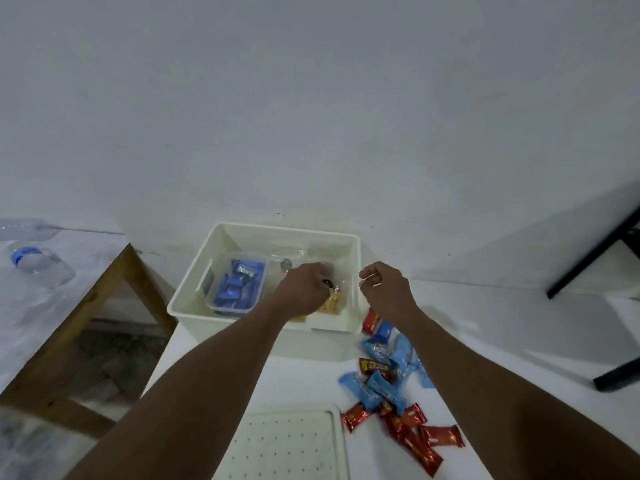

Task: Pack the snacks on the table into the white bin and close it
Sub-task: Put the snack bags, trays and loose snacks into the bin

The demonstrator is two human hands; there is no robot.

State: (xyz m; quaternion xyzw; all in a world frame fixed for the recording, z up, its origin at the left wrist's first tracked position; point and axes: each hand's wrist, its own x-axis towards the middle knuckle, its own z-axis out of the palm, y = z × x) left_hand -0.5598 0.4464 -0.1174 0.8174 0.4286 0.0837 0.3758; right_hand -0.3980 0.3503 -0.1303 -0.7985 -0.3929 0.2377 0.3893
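View from above the tabletop (294,368). The white bin (194,301) stands open at the far edge, against the wall.

(a) My left grip (304,289) reaches down inside the bin, with its fingers curled onto the top of a clear bag (334,301) of tan snacks and pinching it. The bag lies in the right half of the bin.

(b) My right grip (384,289) hangs over the bin's right rim. Its fingers are loosely curled, with nothing in them.

(c) A clear tub (239,285) filled with dark blue packets sits in the left half of the bin, just beside the bag.

(d) The loose snacks lie unpacked on the tabletop to the right of the bin and partly under my right forearm. The blue wrappers (384,386) are nearer the bin and the red wrappers (415,434) nearer me. The two kinds overlap in the middle of the heap.

(e) The bin's lid (287,441), white and dotted, lies flat at the near edge, apart from the bin and just left of the red wrappers.

(f) A plastic bottle (41,265) lies on its side on a separate surface at far left.
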